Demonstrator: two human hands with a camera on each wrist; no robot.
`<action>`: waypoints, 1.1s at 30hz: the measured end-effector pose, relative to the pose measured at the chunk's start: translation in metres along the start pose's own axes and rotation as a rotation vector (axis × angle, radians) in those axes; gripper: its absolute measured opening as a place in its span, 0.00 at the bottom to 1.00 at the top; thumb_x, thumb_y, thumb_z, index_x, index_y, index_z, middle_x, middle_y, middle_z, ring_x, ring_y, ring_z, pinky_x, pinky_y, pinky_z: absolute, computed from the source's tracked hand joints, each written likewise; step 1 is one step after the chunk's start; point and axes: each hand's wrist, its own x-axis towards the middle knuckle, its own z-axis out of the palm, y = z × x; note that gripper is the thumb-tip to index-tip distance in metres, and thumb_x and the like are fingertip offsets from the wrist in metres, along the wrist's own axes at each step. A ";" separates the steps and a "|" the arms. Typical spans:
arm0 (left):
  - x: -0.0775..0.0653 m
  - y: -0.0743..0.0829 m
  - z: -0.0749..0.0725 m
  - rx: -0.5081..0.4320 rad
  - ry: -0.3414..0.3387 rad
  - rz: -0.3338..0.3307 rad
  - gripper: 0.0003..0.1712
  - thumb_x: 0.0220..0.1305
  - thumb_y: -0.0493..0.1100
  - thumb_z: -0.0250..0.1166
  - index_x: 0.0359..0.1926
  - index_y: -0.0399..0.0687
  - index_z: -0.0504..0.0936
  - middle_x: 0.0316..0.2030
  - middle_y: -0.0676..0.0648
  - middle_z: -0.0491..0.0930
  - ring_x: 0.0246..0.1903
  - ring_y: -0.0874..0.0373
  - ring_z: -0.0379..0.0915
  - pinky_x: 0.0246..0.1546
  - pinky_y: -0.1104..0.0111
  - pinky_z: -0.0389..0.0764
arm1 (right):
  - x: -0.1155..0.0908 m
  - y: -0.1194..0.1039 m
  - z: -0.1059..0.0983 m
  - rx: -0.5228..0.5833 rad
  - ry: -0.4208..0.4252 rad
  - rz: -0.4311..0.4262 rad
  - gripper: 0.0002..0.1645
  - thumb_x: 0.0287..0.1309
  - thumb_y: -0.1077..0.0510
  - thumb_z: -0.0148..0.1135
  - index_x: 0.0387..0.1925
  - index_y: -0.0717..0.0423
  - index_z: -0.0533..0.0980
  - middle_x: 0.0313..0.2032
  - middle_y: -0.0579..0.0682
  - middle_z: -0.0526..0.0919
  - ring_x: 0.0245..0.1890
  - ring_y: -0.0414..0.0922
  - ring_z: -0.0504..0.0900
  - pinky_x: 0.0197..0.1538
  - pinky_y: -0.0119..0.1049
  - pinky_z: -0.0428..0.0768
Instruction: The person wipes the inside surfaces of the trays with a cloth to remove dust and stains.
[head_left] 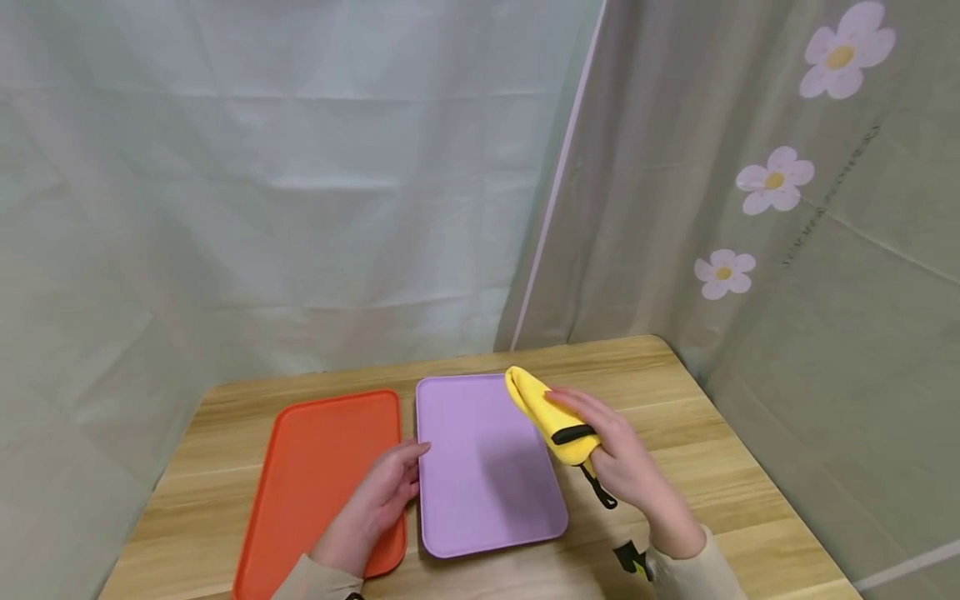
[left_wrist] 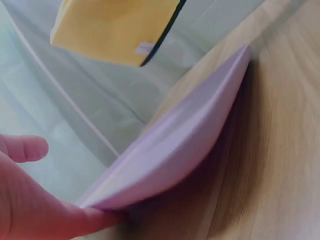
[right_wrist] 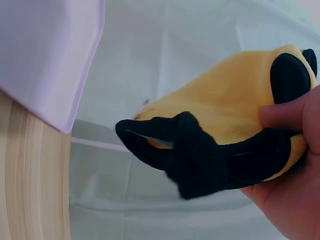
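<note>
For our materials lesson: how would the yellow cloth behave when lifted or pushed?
The cloth is probably floppy: it sits folded in the right hand. Likely light, since fingers alone hold it up. Its fuzzy pile suggests it grips, not slips.

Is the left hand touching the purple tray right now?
Touching. The left wrist view shows a fingertip of the left hand pressed against the purple tray at its rim; the head view agrees, with fingers at the tray's left edge.

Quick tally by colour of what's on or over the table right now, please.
Orange: 1, the orange tray, under the left hand.
Purple: 1, the purple tray, its edge touched by the left hand's fingers.
Yellow: 1, the yellow cloth with black trim, gripped by the right hand.
Total: 3.
</note>
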 end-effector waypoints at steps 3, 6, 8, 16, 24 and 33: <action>-0.004 0.005 0.005 -0.028 -0.017 0.030 0.43 0.79 0.40 0.52 0.79 0.19 0.41 0.78 0.25 0.54 0.79 0.36 0.52 0.79 0.47 0.55 | 0.000 0.009 -0.004 -0.008 -0.051 0.018 0.57 0.42 0.86 0.47 0.72 0.46 0.78 0.70 0.52 0.79 0.69 0.57 0.78 0.67 0.64 0.76; -0.008 0.009 0.009 -0.053 -0.016 0.057 0.50 0.79 0.38 0.52 0.79 0.19 0.27 0.82 0.25 0.28 0.83 0.35 0.24 0.82 0.45 0.32 | -0.001 0.021 -0.010 -0.022 -0.126 0.061 0.56 0.43 0.87 0.46 0.71 0.46 0.78 0.70 0.51 0.79 0.69 0.57 0.77 0.69 0.64 0.74; -0.011 0.012 0.010 -0.028 -0.002 0.073 0.52 0.78 0.38 0.53 0.79 0.22 0.25 0.82 0.28 0.23 0.82 0.35 0.17 0.81 0.45 0.28 | -0.002 0.031 -0.015 -0.043 -0.175 0.094 0.56 0.43 0.87 0.46 0.71 0.47 0.78 0.70 0.51 0.79 0.70 0.58 0.76 0.70 0.63 0.74; -0.027 0.032 0.013 0.261 0.024 0.191 0.50 0.80 0.41 0.58 0.86 0.38 0.33 0.86 0.42 0.28 0.83 0.42 0.19 0.80 0.42 0.28 | -0.010 0.075 -0.028 -0.238 -0.332 0.154 0.57 0.39 0.87 0.39 0.70 0.52 0.79 0.73 0.63 0.73 0.73 0.70 0.69 0.70 0.70 0.69; -0.040 0.038 -0.009 0.523 0.023 0.210 0.52 0.80 0.43 0.62 0.87 0.47 0.34 0.86 0.45 0.24 0.83 0.46 0.15 0.80 0.42 0.28 | -0.055 0.095 -0.005 -0.182 -0.740 0.279 0.65 0.43 0.91 0.40 0.80 0.44 0.69 0.82 0.61 0.57 0.81 0.72 0.48 0.76 0.75 0.48; -0.039 0.058 -0.078 0.894 0.178 0.292 0.53 0.83 0.55 0.58 0.85 0.35 0.34 0.84 0.36 0.24 0.82 0.38 0.15 0.79 0.37 0.31 | -0.033 0.113 -0.034 0.037 -0.803 0.337 0.53 0.64 0.43 0.74 0.84 0.47 0.60 0.83 0.63 0.51 0.81 0.73 0.40 0.74 0.80 0.44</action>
